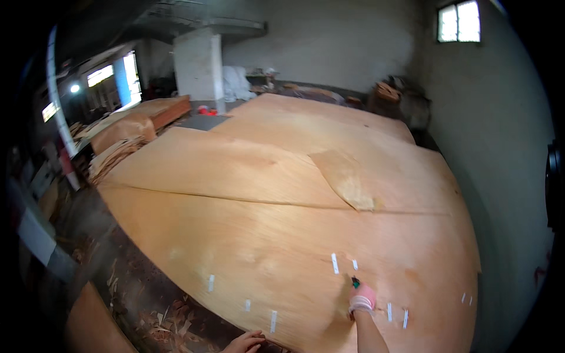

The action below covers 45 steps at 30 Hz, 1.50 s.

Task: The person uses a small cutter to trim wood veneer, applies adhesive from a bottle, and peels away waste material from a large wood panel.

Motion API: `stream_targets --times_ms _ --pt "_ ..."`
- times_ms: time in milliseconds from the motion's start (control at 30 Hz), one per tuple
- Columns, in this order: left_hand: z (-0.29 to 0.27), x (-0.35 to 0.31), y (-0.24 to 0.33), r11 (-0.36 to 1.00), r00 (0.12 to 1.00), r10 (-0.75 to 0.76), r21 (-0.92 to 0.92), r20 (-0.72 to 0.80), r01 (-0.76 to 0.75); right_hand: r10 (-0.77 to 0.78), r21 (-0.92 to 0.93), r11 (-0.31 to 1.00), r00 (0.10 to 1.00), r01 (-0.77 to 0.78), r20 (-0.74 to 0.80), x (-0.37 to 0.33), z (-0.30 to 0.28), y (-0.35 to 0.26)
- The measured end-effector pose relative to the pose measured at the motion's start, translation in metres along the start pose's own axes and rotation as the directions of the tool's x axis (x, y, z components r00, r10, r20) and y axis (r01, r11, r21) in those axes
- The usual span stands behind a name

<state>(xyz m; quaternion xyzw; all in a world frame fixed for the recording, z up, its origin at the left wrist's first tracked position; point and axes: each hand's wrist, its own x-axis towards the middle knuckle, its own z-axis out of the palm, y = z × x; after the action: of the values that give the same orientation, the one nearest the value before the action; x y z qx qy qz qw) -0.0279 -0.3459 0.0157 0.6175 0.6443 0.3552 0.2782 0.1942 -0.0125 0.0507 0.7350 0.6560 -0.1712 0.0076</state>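
Note:
A broad, thin sheet of wood veneer (259, 235) lies spread out in front of me. My right hand (362, 297), in a pink and white glove, is closed on a small green and black tool (355, 283) low over the sheet; its exact kind is unclear. Just beyond the tool is a short white strip of tape (355, 265), with a longer tape strip (335, 263) to its left. Several more strips dot the near part of the veneer. My bare left hand (244, 342) rests by the sheet's near edge, fingers stretched out and holding nothing.
A loose veneer piece (344, 176) overlaps the far sheets along a long seam. Wood scraps (168, 323) litter the dark floor at the lower left. More stacked veneer (168, 110) stands at the far left, near a white pillar (197, 65). A grey wall (500, 147) borders the right side.

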Motion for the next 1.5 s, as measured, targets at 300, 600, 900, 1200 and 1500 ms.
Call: stream_targets --times_ms 300,600,900,1200,1500 --pt "-0.086 -0.039 -0.01 0.993 0.98 0.115 0.027 -0.163 -0.112 0.065 -0.004 0.998 0.984 -0.067 -0.164 0.009 0.018 0.006" --pt "-0.384 -0.071 -0.008 0.911 0.668 0.342 0.407 -0.66 -0.065 -0.706 0.302 0.323 0.441 0.897 -0.555 -0.206 -0.207 -0.238" --pt "-0.607 0.041 0.234 0.781 0.499 0.436 0.04 -0.748 -0.623 -0.76 0.556 -0.244 0.2 0.795 -0.618 -0.451 -0.344 -0.478" --pt "-0.632 0.081 0.266 0.522 0.643 0.578 -0.377 -0.502 -0.765 -0.716 0.635 -0.343 0.245 0.693 -0.654 -0.463 -0.323 -0.501" --pt "-0.629 0.11 0.262 0.446 0.555 0.659 -0.33 -0.508 -0.832 -0.589 0.542 -0.454 0.219 0.707 -0.778 -0.442 -0.317 -0.506"
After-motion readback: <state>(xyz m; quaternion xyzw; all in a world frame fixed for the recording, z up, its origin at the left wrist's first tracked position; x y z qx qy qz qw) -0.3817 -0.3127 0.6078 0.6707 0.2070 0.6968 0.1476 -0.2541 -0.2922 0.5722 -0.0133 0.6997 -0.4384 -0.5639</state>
